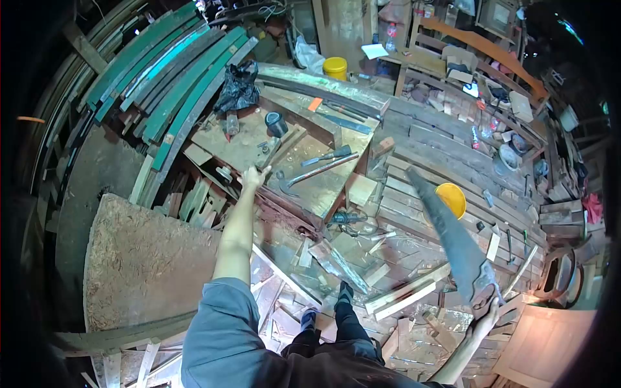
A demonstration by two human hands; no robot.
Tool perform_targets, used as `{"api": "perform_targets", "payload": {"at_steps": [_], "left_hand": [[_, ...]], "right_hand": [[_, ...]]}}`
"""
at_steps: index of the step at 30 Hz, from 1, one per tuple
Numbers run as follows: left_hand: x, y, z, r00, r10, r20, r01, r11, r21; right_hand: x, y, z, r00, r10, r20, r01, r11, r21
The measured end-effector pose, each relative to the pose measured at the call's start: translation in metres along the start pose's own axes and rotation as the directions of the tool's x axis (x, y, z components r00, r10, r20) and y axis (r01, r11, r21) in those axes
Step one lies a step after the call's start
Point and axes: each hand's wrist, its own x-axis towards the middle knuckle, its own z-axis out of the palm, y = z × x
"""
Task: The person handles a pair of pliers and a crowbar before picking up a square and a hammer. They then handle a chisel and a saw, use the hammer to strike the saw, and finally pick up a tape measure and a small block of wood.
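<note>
My right hand [485, 318] is closed round the handle of a hand saw [449, 236], whose blade points up and away over the slatted planks. At the near edge of the workbench [307, 152], my left hand [254, 176] is by a wooden piece [284, 147]; what its fingers hold, if anything, is too small to tell. A claw hammer [318, 173] and a chisel [326, 156] lie on the bench to the right of that hand. Farther back stand a dark cup [276, 124] and a black plastic bag [238, 87].
Green and grey boards [184, 94] are stacked at the left. A large rough panel [145, 258] leans at the lower left. Wood offcuts [407, 297] litter the floor round my feet. A yellow bowl [451, 200] lies behind the saw; a yellow bucket [335, 68] stands at the back.
</note>
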Motion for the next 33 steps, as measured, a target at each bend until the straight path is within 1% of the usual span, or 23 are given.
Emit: {"api": "perform_targets", "payload": {"at_steps": [1, 2, 5, 6, 7, 9, 10, 11, 13, 15, 16, 18, 19, 21, 22, 24, 25, 26, 27, 29, 31, 32, 33], "left_hand": [[0.004, 0.005, 0.003, 1.0, 0.005, -0.013, -0.005, 1.0, 0.002], [0.012, 0.005, 0.011, 0.999, -0.029, -0.012, 0.03, 0.999, 0.037], [0.021, 0.009, 0.016, 0.997, -0.042, -0.065, 0.042, 0.999, 0.002], [0.025, 0.006, 0.016, 0.999, -0.006, -0.047, 0.006, 1.0, -0.001], [0.031, -0.005, 0.024, 0.991, 0.051, -0.12, -0.058, 0.997, -0.059], [0.058, -0.031, 0.03, 0.992, 0.122, -0.024, -0.125, 0.981, -0.148], [0.051, -0.024, 0.02, 0.998, 0.066, -0.021, -0.067, 0.996, -0.057], [0.056, -0.028, 0.022, 0.995, 0.093, -0.019, -0.094, 0.993, -0.071], [0.049, -0.02, 0.011, 0.997, 0.068, 0.028, -0.066, 0.995, -0.08], [0.035, -0.009, 0.014, 0.999, -0.021, -0.032, 0.019, 0.998, -0.062], [0.027, -0.006, 0.015, 0.996, -0.067, -0.065, 0.064, 0.996, -0.058], [0.001, -0.007, 0.03, 0.97, -0.098, -0.223, 0.039, 0.966, -0.254], [-0.019, -0.009, 0.04, 0.958, -0.066, -0.279, -0.045, 0.927, -0.372], [-0.074, -0.013, 0.065, 0.907, 0.032, -0.419, -0.246, 0.849, -0.467], [-0.109, -0.016, 0.08, 0.918, 0.027, -0.396, -0.248, 0.817, -0.52], [-0.176, -0.038, 0.118, 0.965, 0.089, -0.247, -0.236, 0.708, -0.666], [-0.213, -0.052, 0.148, 0.971, 0.005, -0.238, -0.127, 0.855, -0.503], [-0.239, -0.067, 0.166, 0.992, 0.002, -0.124, -0.083, 0.75, -0.656], [-0.279, -0.044, 0.12, 0.997, -0.011, 0.073, 0.048, 0.844, -0.534], [-0.32, -0.071, 0.132, 0.967, -0.061, 0.247, 0.184, 0.838, -0.514], [-0.348, -0.112, 0.163, 0.98, -0.097, 0.171, 0.176, 0.825, -0.537], [-0.355, -0.111, 0.151, 0.954, -0.17, 0.245, 0.28, 0.798, -0.533], [-0.367, -0.112, 0.139, 0.917, -0.237, 0.321, 0.38, 0.764, -0.522]], "right_hand": [[0.014, -0.001, 0.002, 0.996, -0.012, 0.083, 0.005, 0.997, 0.078], [0.012, -0.013, 0.026, 0.999, -0.022, 0.035, 0.018, 0.993, 0.119], [0.059, -0.012, 0.03, 0.97, -0.041, 0.238, -0.016, 0.973, 0.231], [0.069, -0.011, 0.039, 0.976, -0.068, 0.206, 0.015, 0.969, 0.247], [0.079, -0.013, 0.055, 0.979, -0.059, 0.196, 0.005, 0.963, 0.269], [0.09, -0.017, 0.094, 0.96, -0.006, 0.281, -0.08, 0.953, 0.291], [0.101, -0.01, 0.113, 0.928, 0.003, 0.372, -0.137, 0.932, 0.335], [0.113, -0.001, 0.135, 0.888, 0.002, 0.459, -0.195, 0.906, 0.375], [0.11, 0.001, 0.2, 0.881, -0.08, 0.466, -0.061, 0.959, 0.279], [0.122, 0.022, 0.257, 0.815, -0.087, 0.573, -0.142, 0.928, 0.344], [0.136, 0.042, 0.283, 0.84, -0.04, 0.541, -0.175, 0.924, 0.34], [0.155, 0.08, 0.336, 0.875, 0.03, 0.483, -0.201, 0.93, 0.307], [0.16, 0.092, 0.365, 0.889, 0.046, 0.456, -0.193, 0.941, 0.28], [0.174, 0.115, 0.422, 0.806, 0.027, 0.591, -0.217, 0.943, 0.253], [0.165, 0.114, 0.449, 0.808, 0.043, 0.588, -0.23, 0.941, 0.247], [0.161, 0.12, 0.501, 0.791, 0.029, 0.611, -0.225, 0.943, 0.246], [0.163, 0.133, 0.525, 0.771, 0.003, 0.637, -0.211, 0.945, 0.25], [0.16, 0.137, 0.544, 0.8, 0.063, 0.597, -0.2, 0.966, 0.167], [0.165, 0.153, 0.564, 0.736, 0.031, 0.676, -0.255, 0.938, 0.235], [0.17, 0.187, 0.608, 0.854, -0.05, 0.518, -0.08, 0.971, 0.226], [0.147, 0.174, 0.619, 0.8, 0.073, 0.596, -0.201, 0.968, 0.151], [0.134, 0.169, 0.624, 0.765, 0.131, 0.631, -0.256, 0.96, 0.111], [0.125, 0.169, 0.628, 0.774, 0.139, 0.618, -0.244, 0.966, 0.089]]}}
